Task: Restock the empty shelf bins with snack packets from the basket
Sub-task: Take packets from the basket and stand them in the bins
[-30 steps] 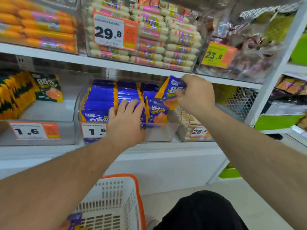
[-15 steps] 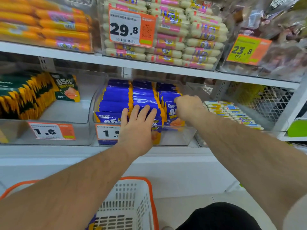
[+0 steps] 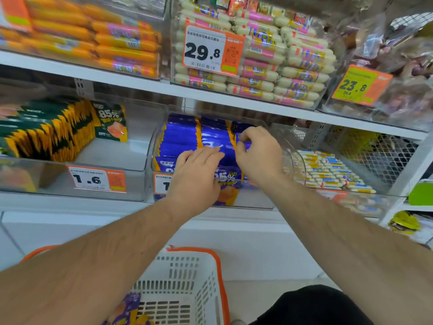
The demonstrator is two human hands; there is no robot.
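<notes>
Blue snack packets stand in rows inside a clear shelf bin on the middle shelf. My left hand lies flat with straight fingers against the front packets of the middle row. My right hand reaches into the bin's right side, its fingers curled round the top of a blue packet in the right row. Below, a white basket with an orange rim stands on the floor, and a purple packet shows in it under my left arm.
A bin of green-and-yellow packets sits to the left, half bare at its right side. Right of the blue bin lies a bin of small white sticks. The upper shelf carries orange sausages and white sausages.
My right hand brought a blue packet down from above the bin into its right row. My left hand stayed pressed on the front packets. The camera moved closer.
</notes>
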